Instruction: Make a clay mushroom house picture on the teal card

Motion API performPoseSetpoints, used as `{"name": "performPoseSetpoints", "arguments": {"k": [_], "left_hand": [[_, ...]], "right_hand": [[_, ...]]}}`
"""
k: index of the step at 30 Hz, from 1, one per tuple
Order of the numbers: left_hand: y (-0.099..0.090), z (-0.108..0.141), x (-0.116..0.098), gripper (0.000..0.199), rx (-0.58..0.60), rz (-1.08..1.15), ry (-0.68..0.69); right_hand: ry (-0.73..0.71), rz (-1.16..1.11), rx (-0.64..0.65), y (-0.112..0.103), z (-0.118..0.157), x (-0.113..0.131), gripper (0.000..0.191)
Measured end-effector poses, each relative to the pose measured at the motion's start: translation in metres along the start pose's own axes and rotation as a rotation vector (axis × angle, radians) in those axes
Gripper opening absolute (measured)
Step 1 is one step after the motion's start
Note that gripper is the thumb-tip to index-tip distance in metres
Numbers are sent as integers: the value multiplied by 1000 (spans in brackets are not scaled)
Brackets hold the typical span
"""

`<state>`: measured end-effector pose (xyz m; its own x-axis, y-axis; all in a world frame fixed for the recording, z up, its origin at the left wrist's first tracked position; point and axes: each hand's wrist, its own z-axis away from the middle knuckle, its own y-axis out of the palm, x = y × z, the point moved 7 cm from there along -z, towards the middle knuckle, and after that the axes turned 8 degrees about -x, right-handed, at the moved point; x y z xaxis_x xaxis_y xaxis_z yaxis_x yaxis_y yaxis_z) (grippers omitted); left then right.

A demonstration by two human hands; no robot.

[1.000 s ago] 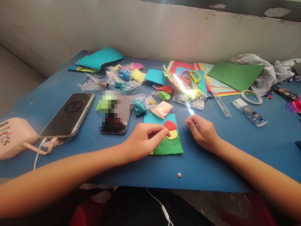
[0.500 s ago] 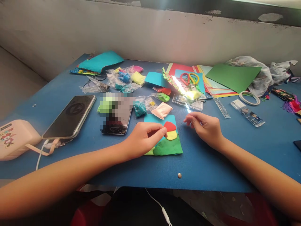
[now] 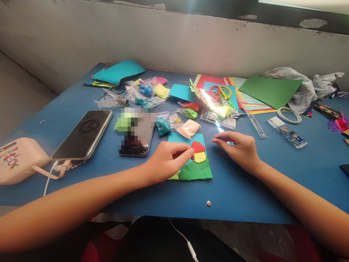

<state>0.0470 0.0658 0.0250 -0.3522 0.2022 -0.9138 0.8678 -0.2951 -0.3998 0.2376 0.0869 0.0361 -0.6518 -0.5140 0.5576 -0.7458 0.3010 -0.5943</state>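
Observation:
A light-blue card (image 3: 200, 137) lies on the blue table, partly covered by green clay (image 3: 199, 170), a yellow clay piece (image 3: 200, 157) and a red clay piece (image 3: 197, 146) above it. My left hand (image 3: 173, 160) is over the card's left part, its thumb and forefinger pinched at the left edge of the red and yellow pieces; whatever they hold is hidden. To the right of the card, my right hand (image 3: 237, 147) has thumb and fingertips pressed together, and anything between them is too small to make out.
Two phones (image 3: 83, 134) and a pink power bank (image 3: 23, 160) lie on the left. Behind the card are clay bags (image 3: 189, 128), scissors (image 3: 220, 92) and coloured papers (image 3: 272, 91). A ruler (image 3: 257, 125) and a tape roll (image 3: 289, 115) sit to the right.
The fingers of my right hand have come together into a closer pinch. My left hand stays at the clay pieces. The view has shifted very slightly.

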Motion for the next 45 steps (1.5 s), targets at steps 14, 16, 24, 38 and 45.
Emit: {"name": "performPoseSetpoints", "arguments": {"k": [14,16,24,38,45], "left_hand": [[-1,0,-5,35,24,-49,25],[-1,-1,-5,35,26,-46,23],[-3,-3,-4,34,16,-65,37],[-3,-4,-4,36,5,-74,76],[-3,-4,-5,37,-1,-102,93]], "right_hand": [[-171,157,128,7,-1,-3,26],[-285,240,273,16,2,-2,33],[-326,480,537,25,23,15,49],[-320,632,485,22,34,16,56],[-302,614,436,23,37,19,54]]}}
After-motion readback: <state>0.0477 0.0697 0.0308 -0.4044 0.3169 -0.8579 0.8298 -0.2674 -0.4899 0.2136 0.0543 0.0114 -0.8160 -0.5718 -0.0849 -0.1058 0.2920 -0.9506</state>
